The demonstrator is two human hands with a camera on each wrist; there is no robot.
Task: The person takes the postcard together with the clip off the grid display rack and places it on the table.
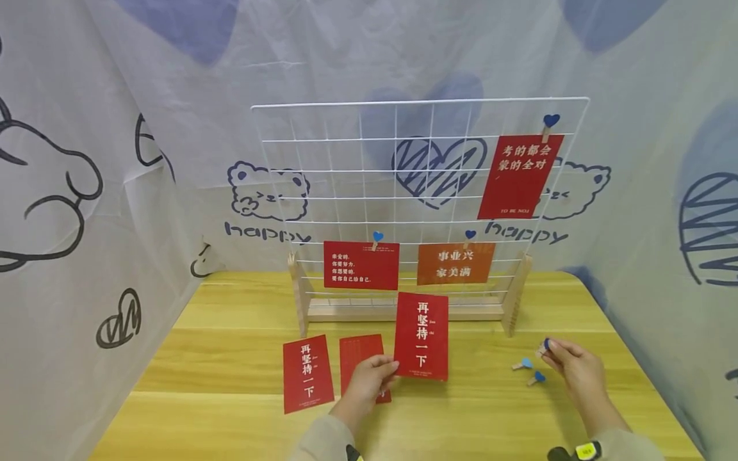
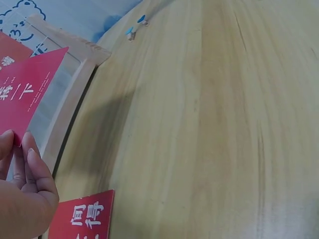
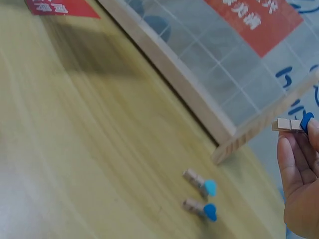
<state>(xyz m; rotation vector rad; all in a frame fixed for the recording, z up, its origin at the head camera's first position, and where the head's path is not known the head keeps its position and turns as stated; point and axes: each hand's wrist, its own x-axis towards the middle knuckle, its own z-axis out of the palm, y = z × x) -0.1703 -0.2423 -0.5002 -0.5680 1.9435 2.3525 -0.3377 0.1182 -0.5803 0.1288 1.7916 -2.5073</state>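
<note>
My left hand (image 1: 369, 383) pinches a red card (image 1: 422, 336) with white characters by its lower left edge. The card is held up off the table, in front of the white wire grid rack (image 1: 377, 171). In my right hand (image 1: 582, 374) a small wooden clothespin with a dark blue heart (image 3: 307, 122) is pinched between thumb and fingers. Beside that hand, two more clothespins lie on the table, one with a light blue heart (image 1: 523, 363) and one with a blue heart (image 1: 537, 378).
On the grid hang a tall red card (image 1: 519, 179), a wide red card (image 1: 361, 266) and an orange card (image 1: 455, 264), each with a heart clothespin. Two red cards, one at left (image 1: 308, 374) and one partly behind my left hand (image 1: 353, 352), lie on the wooden table (image 1: 202, 384).
</note>
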